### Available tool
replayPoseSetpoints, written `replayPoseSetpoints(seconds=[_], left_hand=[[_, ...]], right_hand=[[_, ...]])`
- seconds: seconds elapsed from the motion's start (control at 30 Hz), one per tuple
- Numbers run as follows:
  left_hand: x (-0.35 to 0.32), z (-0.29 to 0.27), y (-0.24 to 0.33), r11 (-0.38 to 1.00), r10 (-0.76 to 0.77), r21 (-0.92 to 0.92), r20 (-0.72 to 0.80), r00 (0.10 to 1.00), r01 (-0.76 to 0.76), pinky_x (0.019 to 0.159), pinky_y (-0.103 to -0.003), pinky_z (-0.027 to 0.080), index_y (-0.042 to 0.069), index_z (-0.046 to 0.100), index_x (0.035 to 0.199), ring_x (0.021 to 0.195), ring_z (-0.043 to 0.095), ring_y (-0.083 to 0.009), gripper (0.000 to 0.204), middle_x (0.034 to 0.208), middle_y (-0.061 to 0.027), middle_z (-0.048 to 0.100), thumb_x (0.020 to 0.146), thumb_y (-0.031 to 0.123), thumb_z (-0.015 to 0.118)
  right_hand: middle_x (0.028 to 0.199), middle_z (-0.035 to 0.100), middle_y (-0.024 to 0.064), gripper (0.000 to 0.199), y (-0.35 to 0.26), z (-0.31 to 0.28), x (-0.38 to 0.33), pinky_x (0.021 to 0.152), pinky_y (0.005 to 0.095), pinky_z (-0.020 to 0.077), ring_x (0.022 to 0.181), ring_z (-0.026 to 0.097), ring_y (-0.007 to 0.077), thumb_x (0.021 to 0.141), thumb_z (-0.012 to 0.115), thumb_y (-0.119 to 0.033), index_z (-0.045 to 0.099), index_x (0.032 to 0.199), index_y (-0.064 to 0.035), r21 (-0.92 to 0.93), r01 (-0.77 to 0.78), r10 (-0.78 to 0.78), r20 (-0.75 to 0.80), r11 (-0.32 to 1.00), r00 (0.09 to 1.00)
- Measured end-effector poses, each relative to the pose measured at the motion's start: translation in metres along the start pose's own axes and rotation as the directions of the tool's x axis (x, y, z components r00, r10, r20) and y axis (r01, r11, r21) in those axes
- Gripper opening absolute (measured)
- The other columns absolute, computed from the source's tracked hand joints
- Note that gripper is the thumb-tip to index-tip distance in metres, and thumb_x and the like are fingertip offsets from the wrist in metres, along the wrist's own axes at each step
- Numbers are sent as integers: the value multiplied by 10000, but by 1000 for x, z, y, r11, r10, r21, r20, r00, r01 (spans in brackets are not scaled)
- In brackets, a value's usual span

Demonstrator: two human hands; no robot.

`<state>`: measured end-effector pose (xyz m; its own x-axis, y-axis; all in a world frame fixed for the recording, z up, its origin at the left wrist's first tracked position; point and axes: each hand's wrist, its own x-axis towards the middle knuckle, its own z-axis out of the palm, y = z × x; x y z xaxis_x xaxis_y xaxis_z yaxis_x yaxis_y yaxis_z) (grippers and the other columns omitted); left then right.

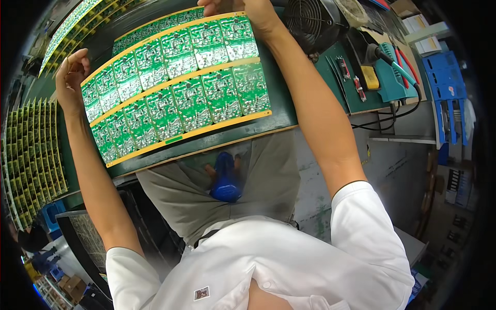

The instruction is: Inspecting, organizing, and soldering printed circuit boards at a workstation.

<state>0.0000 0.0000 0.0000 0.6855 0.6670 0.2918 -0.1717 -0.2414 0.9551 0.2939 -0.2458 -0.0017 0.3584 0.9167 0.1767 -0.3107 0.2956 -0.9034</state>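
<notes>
Big circuit board panel (pixel 178 88), green with yellow strips, two rows of boards, is over the near part of the green worktop (pixel 283 101), in front of the person, its near edge running slantwise. Right hand (pixel 260 18) is at the far right corner, fingers curled around the far edge, holding the panel; part of the hand is hidden behind it. Left hand (pixel 72 82) is at the far left corner, fingers loosely bent; contact is hidden, so cannot tell if it grips. A second panel (pixel 150 29) lies just beyond, partly covered. More board panels (pixel 33 155) stand in a row at left. Far right: black fan (pixel 308 20) near the right forearm. Right of that: tweezers (pixel 337 77), yellow sponge (pixel 369 77), teal soldering iron stand (pixel 391 90), red-handled tool (pixel 408 64). Blue rack (pixel 440 77) at the right edge.
</notes>
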Motion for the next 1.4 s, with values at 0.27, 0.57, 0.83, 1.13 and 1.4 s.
replayPoseSetpoints(seconds=[0.27, 0.57, 0.83, 1.13, 1.4], left_hand=[[-12, 22, -5, 979, -59, -197, 16, 998, 61, 702, -230, 362, -22, 663, 1065, 790, 524, -105, 488, 845, -56, 583, 927, 384, 431], [-24, 50, 4, 981, -178, -96, -104, 979, 168, 670, -224, 381, -26, 669, 1039, 733, 536, -92, 452, 841, -48, 599, 925, 361, 464], [-26, 53, 7, 981, -180, -102, -142, 973, 167, 653, -224, 389, -31, 676, 1013, 705, 544, -93, 443, 810, -48, 610, 918, 361, 494], [-25, 57, 5, 982, -171, -102, -153, 973, 157, 649, -230, 403, -36, 679, 996, 694, 560, -106, 446, 813, -61, 632, 919, 359, 488], [-23, 43, 0, 981, -187, -75, -102, 977, 180, 712, -262, 425, -19, 663, 1019, 762, 581, -132, 446, 877, -89, 646, 923, 372, 474]], right_hand=[[653, 647, 83, 481, 2, -2, 2, 544, 222, 451, 544, 585, 139, 996, 459, -334, 694, 788, 30, 30, -112, 111, 24, 993, 994], [616, 635, 87, 495, 3, 4, -6, 525, 223, 435, 518, 573, 137, 998, 441, -319, 685, 748, 31, 47, -117, 119, -40, 992, 992], [601, 627, 85, 503, 10, -7, 8, 504, 225, 416, 493, 554, 135, 998, 426, -309, 678, 723, 28, -96, 15, -13, 24, 995, 1000], [593, 617, 79, 500, 34, -28, 26, 507, 229, 413, 498, 550, 130, 997, 428, -305, 675, 711, 24, 14, 50, -51, 59, 999, 997], [598, 618, 74, 492, 18, -14, 12, 508, 229, 415, 502, 552, 129, 995, 434, -305, 677, 718, 21, -144, 55, -43, 84, 988, 995]])
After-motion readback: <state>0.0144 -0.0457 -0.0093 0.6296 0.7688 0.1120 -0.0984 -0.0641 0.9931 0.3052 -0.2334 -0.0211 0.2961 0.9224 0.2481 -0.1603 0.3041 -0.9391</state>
